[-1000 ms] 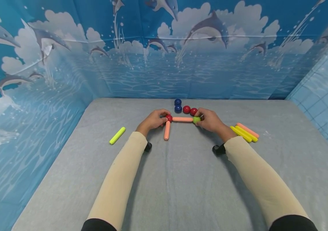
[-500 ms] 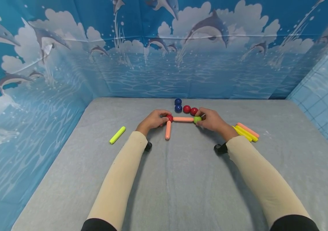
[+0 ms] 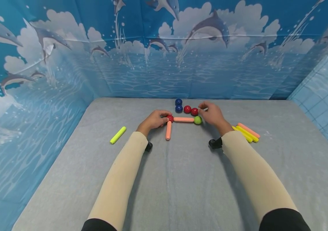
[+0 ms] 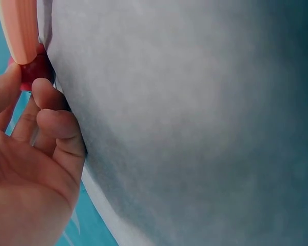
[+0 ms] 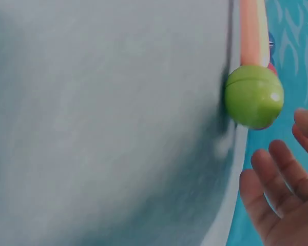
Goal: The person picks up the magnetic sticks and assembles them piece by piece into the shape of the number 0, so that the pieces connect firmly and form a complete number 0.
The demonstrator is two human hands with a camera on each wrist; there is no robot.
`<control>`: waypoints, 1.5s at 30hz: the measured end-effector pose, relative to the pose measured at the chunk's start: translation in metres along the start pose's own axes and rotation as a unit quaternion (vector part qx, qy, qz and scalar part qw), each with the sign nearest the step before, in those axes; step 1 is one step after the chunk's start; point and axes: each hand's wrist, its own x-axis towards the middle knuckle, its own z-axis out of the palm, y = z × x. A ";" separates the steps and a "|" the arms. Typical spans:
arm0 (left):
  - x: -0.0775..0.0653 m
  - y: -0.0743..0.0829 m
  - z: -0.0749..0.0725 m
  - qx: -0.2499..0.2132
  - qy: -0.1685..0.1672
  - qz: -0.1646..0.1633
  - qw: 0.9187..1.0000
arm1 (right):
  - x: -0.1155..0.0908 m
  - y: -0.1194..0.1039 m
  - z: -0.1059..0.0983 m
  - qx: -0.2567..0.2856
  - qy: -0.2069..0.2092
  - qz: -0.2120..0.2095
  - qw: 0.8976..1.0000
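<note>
My left hand [image 3: 153, 122] pinches a red ball [image 3: 170, 118], a corner piece where two orange sticks meet. One orange stick [image 3: 168, 130] points toward me; the other orange stick [image 3: 183, 119] runs right to a green ball [image 3: 198, 120]. In the left wrist view, thumb and fingers press the red ball [image 4: 36, 72], partly hidden by a stick. My right hand [image 3: 213, 115] is off the green ball, its fingertips close to a loose red ball [image 3: 194, 111]. The right wrist view has that hand apart from the green ball [image 5: 254, 96], fingers loosely bent and holding nothing.
Another red ball [image 3: 187, 109] and two blue balls [image 3: 179, 108] lie behind the sticks. A yellow stick [image 3: 118, 135] is at the left. Two yellow sticks [image 3: 246, 133] and an orange stick [image 3: 248, 130] lie by the right forearm. A dolphin-print curtain [image 3: 164, 77] borders the grey table [image 3: 187, 179].
My right hand has let go of the green ball and moved up and slightly away, toward the loose red balls. The left hand keeps its grip on the corner ball.
</note>
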 end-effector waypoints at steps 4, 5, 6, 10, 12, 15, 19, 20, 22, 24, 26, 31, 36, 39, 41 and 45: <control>0.000 0.000 -0.001 0.003 0.003 -0.003 1.000 | 0.006 -0.010 0.002 -0.009 0.012 0.019 1.000; 0.000 0.000 -0.001 0.004 0.003 -0.005 1.000 | 0.007 -0.012 0.003 -0.012 0.010 0.025 1.000; -0.001 0.000 -0.001 0.005 0.004 -0.006 1.000 | 0.009 -0.013 0.004 -0.014 0.006 0.031 0.999; -0.001 0.001 -0.001 0.001 0.001 -0.008 1.000 | 0.012 -0.018 0.006 -0.022 -0.015 0.056 0.998; -0.002 0.001 -0.001 -0.001 0.001 -0.007 1.000 | 0.013 -0.020 0.007 -0.025 -0.021 0.066 0.997; -0.002 0.001 -0.001 -0.002 0.003 -0.009 1.000 | 0.015 -0.021 0.008 -0.026 -0.026 0.074 0.997; -0.003 0.002 0.000 -0.002 0.006 -0.019 1.000 | 0.016 -0.020 0.009 -0.036 -0.040 0.070 0.996; -0.003 0.003 0.000 -0.002 0.006 -0.021 1.000 | 0.016 -0.020 0.010 -0.039 -0.042 0.068 0.996; -0.003 0.003 -0.001 -0.004 0.005 -0.023 1.000 | 0.015 -0.020 0.010 -0.041 -0.043 0.068 0.996; -0.003 0.004 -0.001 -0.004 0.003 -0.023 1.000 | 0.015 -0.020 0.011 -0.039 -0.039 0.072 0.996; -0.003 0.004 -0.002 -0.003 0.003 -0.021 1.000 | 0.014 -0.020 0.011 -0.036 -0.034 0.074 0.996; -0.002 0.004 0.000 0.001 0.004 -0.027 1.000 | 0.013 -0.020 0.010 -0.041 -0.030 0.072 0.996; -0.001 0.003 0.002 -0.007 0.001 -0.027 1.000 | 0.009 -0.018 0.004 -0.033 -0.026 0.066 0.997; 0.000 0.004 0.003 -0.009 -0.006 -0.027 1.000 | 0.005 -0.017 -0.001 -0.034 -0.021 0.052 0.998; 0.000 0.004 0.002 -0.009 -0.005 -0.030 0.999 | 0.003 -0.018 -0.004 -0.038 -0.018 0.031 0.999; 0.000 0.003 0.001 -0.009 0.002 -0.034 0.999 | -0.002 -0.022 -0.007 -0.045 -0.005 -0.012 0.999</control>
